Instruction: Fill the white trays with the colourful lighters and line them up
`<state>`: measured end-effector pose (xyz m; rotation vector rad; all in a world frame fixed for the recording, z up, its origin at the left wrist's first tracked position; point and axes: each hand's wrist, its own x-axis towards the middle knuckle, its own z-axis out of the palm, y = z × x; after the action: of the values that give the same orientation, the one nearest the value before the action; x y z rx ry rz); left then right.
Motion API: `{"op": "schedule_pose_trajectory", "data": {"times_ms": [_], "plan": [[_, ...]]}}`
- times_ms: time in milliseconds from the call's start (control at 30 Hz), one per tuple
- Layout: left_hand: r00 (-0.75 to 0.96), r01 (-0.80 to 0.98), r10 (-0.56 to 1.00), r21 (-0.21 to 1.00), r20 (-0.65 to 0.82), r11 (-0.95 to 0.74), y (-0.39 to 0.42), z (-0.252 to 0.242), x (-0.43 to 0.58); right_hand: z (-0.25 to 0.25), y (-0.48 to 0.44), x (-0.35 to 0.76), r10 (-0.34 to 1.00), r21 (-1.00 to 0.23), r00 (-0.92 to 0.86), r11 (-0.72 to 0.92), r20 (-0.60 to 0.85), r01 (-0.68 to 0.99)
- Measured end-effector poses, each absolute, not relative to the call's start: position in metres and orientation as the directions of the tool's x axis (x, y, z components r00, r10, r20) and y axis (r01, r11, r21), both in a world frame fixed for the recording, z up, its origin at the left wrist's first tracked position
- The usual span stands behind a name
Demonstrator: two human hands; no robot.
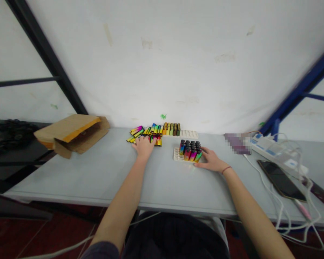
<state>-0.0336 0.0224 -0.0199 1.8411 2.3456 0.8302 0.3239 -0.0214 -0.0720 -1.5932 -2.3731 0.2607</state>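
Observation:
My left hand [144,146] reaches over a loose pile of shiny rainbow-coloured metal sleeves [136,130], touching its front part. Its fingers look apart, though their tips blend into the pile. On the right, a white tray with holes [177,155] carries several upright lighters [190,149] with black tops and coloured bodies. The tray's left end shows bare holes. My right hand [211,160] is closed around the tray's right end, thumb at the front corner and fingers against the lighters at the side.
Behind the pile, a block of upright yellow and dark pieces [171,128] stands beside another white tray [189,134]. An opened cardboard box [72,133] lies left. A phone [281,179], a power strip [275,151] and white cables occupy the right. The wall borders the table's back.

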Motion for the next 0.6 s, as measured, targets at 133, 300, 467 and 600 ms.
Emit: {"op": "schedule_pose_trajectory", "data": {"times_ms": [133,300,467,600], "plan": [[-0.23,0.9,0.944,0.421,0.238,0.114,0.0237,-0.0173,-0.0343,-0.0694,-0.0225,0.3228,0.93,-0.291,-0.352,0.367,0.103,0.884],[-0.231,0.895,0.948,0.431,0.221,0.117,0.0223,-0.0138,-0.0322,-0.0676,-0.0231,0.3226,0.931,-0.292,-0.352,0.365,0.097,0.884],[-0.205,0.913,0.956,0.393,0.209,0.11,0.0229,-0.0152,-0.0334,-0.0693,-0.0224,0.3232,0.933,-0.305,-0.347,0.36,0.1,0.882],[-0.205,0.91,0.952,0.401,0.228,0.1,0.0235,-0.0183,-0.0323,-0.0675,-0.0236,0.3218,0.932,-0.307,-0.349,0.361,0.095,0.881]]}}
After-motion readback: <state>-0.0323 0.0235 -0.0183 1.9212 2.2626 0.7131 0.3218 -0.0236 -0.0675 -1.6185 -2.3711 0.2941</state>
